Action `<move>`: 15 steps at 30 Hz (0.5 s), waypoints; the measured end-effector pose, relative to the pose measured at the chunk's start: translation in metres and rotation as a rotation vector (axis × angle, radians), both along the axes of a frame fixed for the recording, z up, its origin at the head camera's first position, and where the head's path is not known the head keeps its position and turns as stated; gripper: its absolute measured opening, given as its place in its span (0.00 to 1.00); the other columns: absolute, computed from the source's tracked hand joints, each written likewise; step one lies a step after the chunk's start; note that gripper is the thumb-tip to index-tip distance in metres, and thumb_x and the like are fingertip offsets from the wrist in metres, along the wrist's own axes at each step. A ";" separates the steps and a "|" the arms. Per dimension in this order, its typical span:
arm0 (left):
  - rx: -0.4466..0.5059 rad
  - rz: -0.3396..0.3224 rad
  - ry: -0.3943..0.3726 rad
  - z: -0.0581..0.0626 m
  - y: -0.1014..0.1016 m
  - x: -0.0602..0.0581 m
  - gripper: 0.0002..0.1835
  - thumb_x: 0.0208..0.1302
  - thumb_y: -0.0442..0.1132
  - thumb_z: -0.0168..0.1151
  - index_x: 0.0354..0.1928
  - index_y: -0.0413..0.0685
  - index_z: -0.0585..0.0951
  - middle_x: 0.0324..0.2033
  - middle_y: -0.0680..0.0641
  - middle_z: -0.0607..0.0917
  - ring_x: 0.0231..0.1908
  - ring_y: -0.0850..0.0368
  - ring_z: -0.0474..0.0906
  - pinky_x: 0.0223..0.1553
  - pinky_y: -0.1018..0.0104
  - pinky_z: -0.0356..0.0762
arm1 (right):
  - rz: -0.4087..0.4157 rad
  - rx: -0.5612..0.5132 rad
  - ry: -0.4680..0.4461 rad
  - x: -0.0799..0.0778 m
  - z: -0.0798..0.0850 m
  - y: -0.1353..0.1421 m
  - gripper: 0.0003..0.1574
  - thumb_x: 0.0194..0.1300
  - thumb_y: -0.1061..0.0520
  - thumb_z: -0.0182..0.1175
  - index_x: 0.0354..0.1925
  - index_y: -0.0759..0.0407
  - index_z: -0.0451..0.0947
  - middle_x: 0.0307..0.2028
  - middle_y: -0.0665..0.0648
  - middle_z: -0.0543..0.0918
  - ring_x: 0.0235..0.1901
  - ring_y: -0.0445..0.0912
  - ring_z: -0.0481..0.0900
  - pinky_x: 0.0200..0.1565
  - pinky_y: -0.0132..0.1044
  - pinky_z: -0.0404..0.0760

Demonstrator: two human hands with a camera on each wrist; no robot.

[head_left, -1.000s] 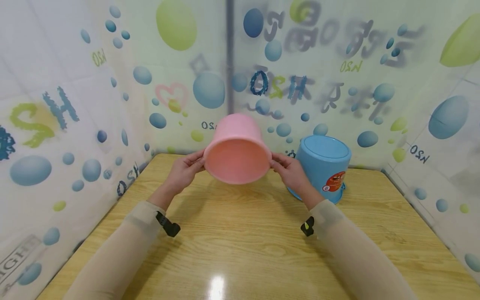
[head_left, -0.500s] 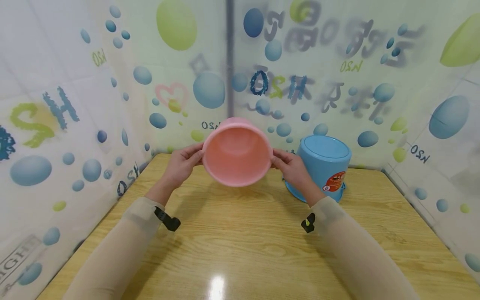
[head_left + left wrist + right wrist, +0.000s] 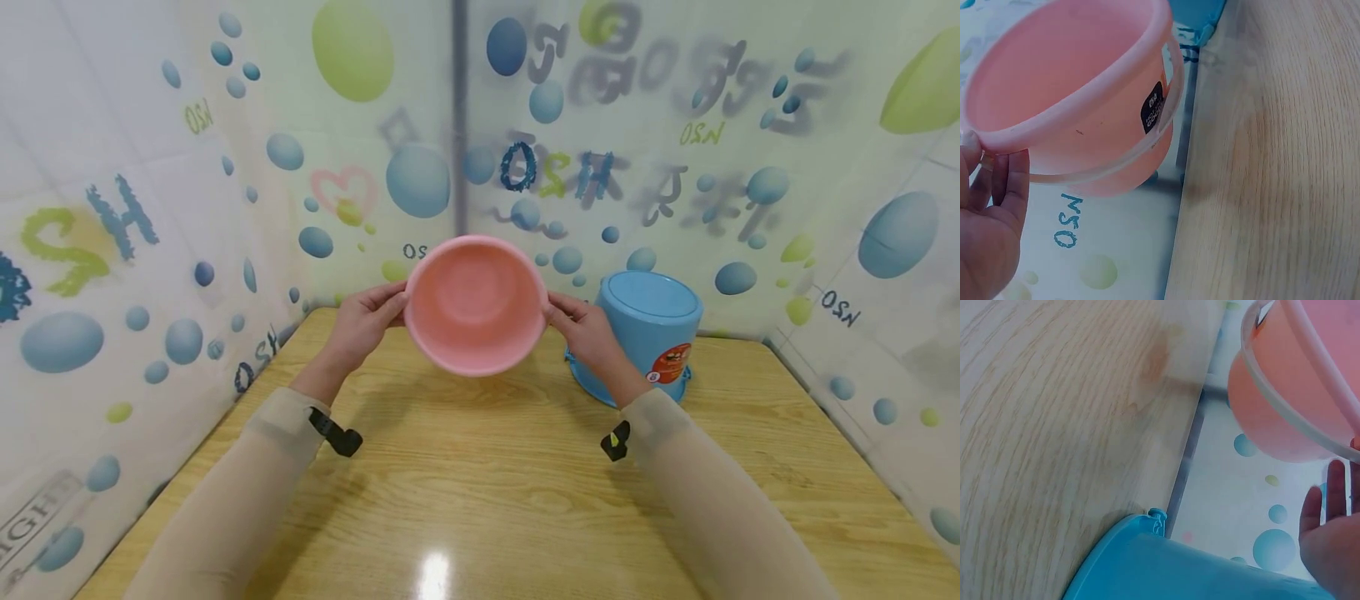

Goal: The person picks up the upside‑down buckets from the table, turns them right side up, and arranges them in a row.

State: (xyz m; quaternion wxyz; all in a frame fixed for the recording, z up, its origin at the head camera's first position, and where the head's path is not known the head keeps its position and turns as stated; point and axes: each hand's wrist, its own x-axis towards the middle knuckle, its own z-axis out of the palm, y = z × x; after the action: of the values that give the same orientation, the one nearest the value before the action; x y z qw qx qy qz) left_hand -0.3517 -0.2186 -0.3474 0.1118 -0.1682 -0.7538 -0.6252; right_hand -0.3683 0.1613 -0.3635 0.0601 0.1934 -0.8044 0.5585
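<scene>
While your left hand (image 3: 362, 325) and right hand (image 3: 585, 331) pinch it closed-fingered by opposite edges, a round pink plastic bucket (image 3: 477, 302) hangs above the yellowish wood-grain table (image 3: 480, 475), its mouth tipped toward you. Near your right hand, a sky-blue plastic bucket (image 3: 637, 337) stands upside down.

On my feed, the head view is bright and even, with one white glare (image 3: 433, 575) on the table (image 3: 480, 483) at the bottom edge. I see soft shadows along the inner side of both sleeves (image 3: 217, 500), and blurred grey lettering on the back wall (image 3: 660, 242). The side walls (image 3: 75, 400) stretch toward the frame's edges. My wrist views look duller and softer; in the right one, the pink bucket (image 3: 1260, 419) leaves a faint, smeared reflection on the table.
</scene>
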 end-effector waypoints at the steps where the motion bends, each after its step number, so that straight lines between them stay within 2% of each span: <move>1: 0.004 -0.002 0.001 0.000 0.000 0.000 0.24 0.84 0.47 0.62 0.73 0.45 0.82 0.57 0.44 0.92 0.44 0.67 0.92 0.51 0.67 0.91 | 0.002 -0.008 -0.005 0.000 0.001 0.000 0.33 0.85 0.39 0.59 0.78 0.49 0.77 0.67 0.61 0.87 0.70 0.56 0.81 0.71 0.59 0.82; 5: 0.005 -0.004 0.002 0.001 0.000 -0.001 0.24 0.84 0.47 0.62 0.74 0.46 0.82 0.63 0.36 0.89 0.44 0.67 0.92 0.51 0.69 0.91 | 0.018 -0.040 -0.008 0.001 0.004 -0.002 0.32 0.85 0.39 0.58 0.78 0.48 0.77 0.63 0.60 0.89 0.64 0.51 0.85 0.67 0.50 0.86; 7: 0.001 -0.008 0.002 0.001 -0.001 -0.001 0.24 0.84 0.47 0.62 0.74 0.47 0.81 0.63 0.39 0.89 0.45 0.67 0.92 0.52 0.69 0.90 | 0.036 -0.061 -0.004 0.001 0.005 -0.002 0.31 0.86 0.40 0.58 0.78 0.46 0.77 0.59 0.57 0.91 0.59 0.47 0.87 0.64 0.44 0.88; 12: 0.031 -0.047 0.007 0.005 -0.003 -0.002 0.25 0.84 0.45 0.62 0.78 0.51 0.78 0.55 0.50 0.88 0.46 0.64 0.92 0.54 0.70 0.90 | 0.078 -0.127 -0.005 0.001 0.006 -0.004 0.30 0.86 0.43 0.58 0.79 0.44 0.75 0.60 0.65 0.89 0.52 0.39 0.89 0.62 0.41 0.89; 15: 0.057 -0.073 0.018 0.007 -0.004 -0.003 0.26 0.84 0.42 0.62 0.79 0.53 0.77 0.56 0.47 0.87 0.47 0.61 0.93 0.55 0.69 0.89 | 0.087 -0.144 -0.003 0.000 0.007 -0.004 0.31 0.87 0.45 0.58 0.81 0.44 0.73 0.61 0.67 0.87 0.51 0.38 0.89 0.62 0.39 0.89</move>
State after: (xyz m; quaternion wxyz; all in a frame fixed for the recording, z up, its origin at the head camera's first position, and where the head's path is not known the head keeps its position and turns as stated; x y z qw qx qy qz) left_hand -0.3546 -0.2227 -0.3406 0.1003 -0.1981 -0.7281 -0.6485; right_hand -0.3683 0.1573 -0.3567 0.0484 0.2226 -0.7531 0.6173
